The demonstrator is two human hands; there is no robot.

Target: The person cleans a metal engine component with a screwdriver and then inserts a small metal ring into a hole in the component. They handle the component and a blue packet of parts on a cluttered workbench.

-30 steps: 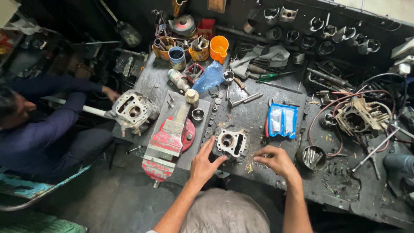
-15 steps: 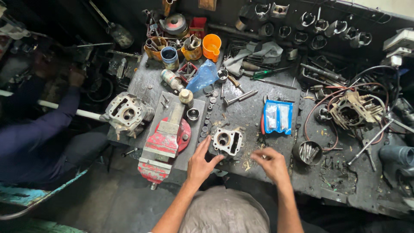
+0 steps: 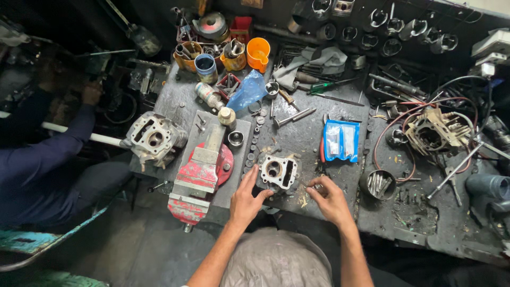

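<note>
left hand [image 3: 247,199] lies open against the near-left side of the cylinder head [image 3: 278,171], right hand [image 3: 329,199] pinching some small bit just right of it, red bench vise [image 3: 197,170] further left

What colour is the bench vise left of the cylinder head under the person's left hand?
Worn red, seen in the head view: bench vise.

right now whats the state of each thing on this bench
small grey metal cylinder head: flat on bench, left hand touching its edge
right hand: fingertips on bench, holding nothing visible
red bench vise: nothing clamped
orange plastic jug: upright
blue-and-white plastic packet: lying flat
</note>
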